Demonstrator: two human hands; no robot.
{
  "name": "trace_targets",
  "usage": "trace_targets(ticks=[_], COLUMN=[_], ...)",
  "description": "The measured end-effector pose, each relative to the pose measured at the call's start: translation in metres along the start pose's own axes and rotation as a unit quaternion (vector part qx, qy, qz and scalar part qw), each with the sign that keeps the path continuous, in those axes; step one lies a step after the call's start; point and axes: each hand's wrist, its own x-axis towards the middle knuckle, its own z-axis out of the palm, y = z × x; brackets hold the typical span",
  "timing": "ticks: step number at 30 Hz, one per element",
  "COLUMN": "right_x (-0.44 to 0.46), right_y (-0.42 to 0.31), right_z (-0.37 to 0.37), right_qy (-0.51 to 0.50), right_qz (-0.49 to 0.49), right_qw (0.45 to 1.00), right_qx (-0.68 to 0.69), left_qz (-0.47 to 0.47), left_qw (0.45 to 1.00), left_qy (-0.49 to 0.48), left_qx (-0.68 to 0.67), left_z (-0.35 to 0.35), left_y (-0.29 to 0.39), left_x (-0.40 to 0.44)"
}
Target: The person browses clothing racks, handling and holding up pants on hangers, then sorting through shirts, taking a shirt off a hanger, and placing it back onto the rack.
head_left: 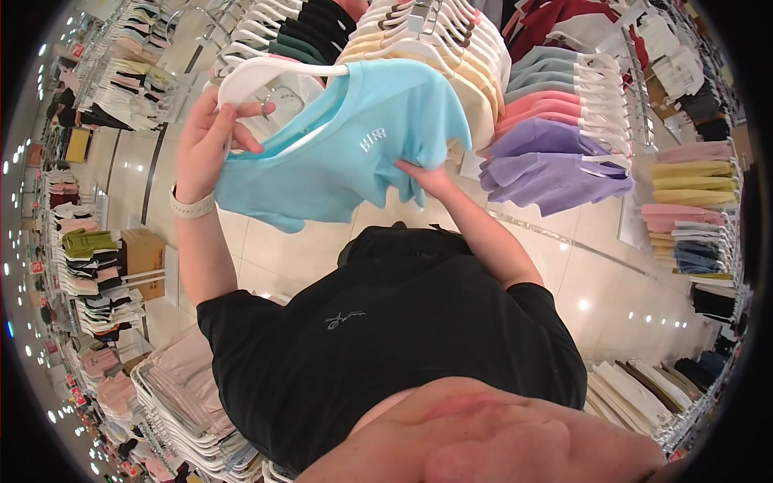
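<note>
A light blue T-shirt [338, 181] with small white lettering on its chest hangs on a white hanger [245, 72], held up in front of me. My left hand [205, 141], with a pale band on its wrist, is closed on the hanger's left end, next to the shirt's neckline. At the shirt's lower right side, my right hand [431, 179] grips the fabric. Its thumb shows on the front, while its other fingers are hidden behind the cloth. Part of the hanger is covered by the shirt.
Cream shirts [475, 88] hang on the rack just beyond the T-shirt. Purple shirts [555, 165], pink shirts [543, 109] and grey-blue ones hang to the right. A cardboard box [145, 262] stands at left among more racks. Pale folded or hung garments [181, 386] are at lower left.
</note>
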Motion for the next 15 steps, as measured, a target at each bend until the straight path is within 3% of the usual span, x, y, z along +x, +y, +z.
trace_targets(ticks=[3,6,9,15], right_x=[-0.010,-0.028,-0.046,-0.055], right_y=[0.055,0.067,0.089,0.137], right_z=[-0.018,-0.040,-0.041,-0.056], right_qy=[0.028,-0.024,0.044,0.019], right_qz=[-0.022,0.121,0.065,0.186], right_qw=[0.997,0.989,0.993,0.979], right_qx=[-0.069,-0.084,-0.086,-0.083], left_qz=[0.003,-0.005,0.017,0.026], left_qw=[1.000,1.000,1.000,0.997], left_qy=[0.011,-0.018,-0.026,-0.069], left_qx=[0.013,0.014,0.004,0.014], left_z=[0.003,-0.002,-0.005,-0.005], left_y=[-0.005,-0.010,-0.019,-0.025], left_x=[0.003,0.009,0.019,0.036])
